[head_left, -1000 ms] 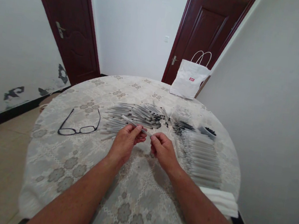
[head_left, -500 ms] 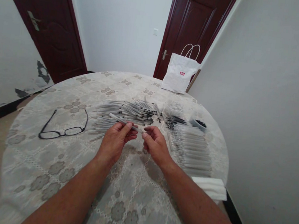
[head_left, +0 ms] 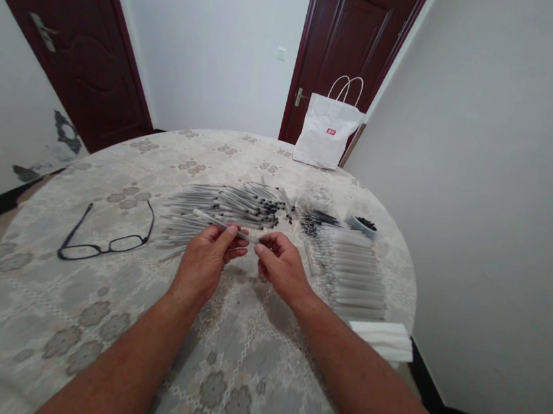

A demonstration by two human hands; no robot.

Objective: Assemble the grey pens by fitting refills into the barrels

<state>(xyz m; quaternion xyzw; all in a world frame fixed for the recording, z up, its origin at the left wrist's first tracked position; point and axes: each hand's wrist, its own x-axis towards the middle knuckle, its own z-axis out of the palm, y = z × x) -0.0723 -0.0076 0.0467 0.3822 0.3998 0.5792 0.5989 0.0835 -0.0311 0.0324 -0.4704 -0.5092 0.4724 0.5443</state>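
Note:
My left hand (head_left: 208, 252) is closed around a slim white pen (head_left: 201, 214) that slants down to the right above the table. At the pen's right end, my right hand (head_left: 283, 265) is pinched. Its fingertips cover that end, so any small part between them is hidden. Just beyond my hands lies a loose pile of grey-white pens (head_left: 227, 197), many with black ends. To the right, similar white pens (head_left: 357, 270) lie side by side in a neat stack.
Black-tipped thin pieces (head_left: 323, 218) and a clear plastic bag (head_left: 316, 197) lie behind the stack, beside a small bowl (head_left: 363, 227) of black parts. Eyeglasses (head_left: 104, 250) rest at left. A white paper bag (head_left: 326, 132) stands at the back; folded white paper (head_left: 384, 340) sits at the right edge.
The whole view has shifted slightly, so everything sits a little further left. Both hands keep their hold on the pen, with the right fingers slightly more closed over its end.

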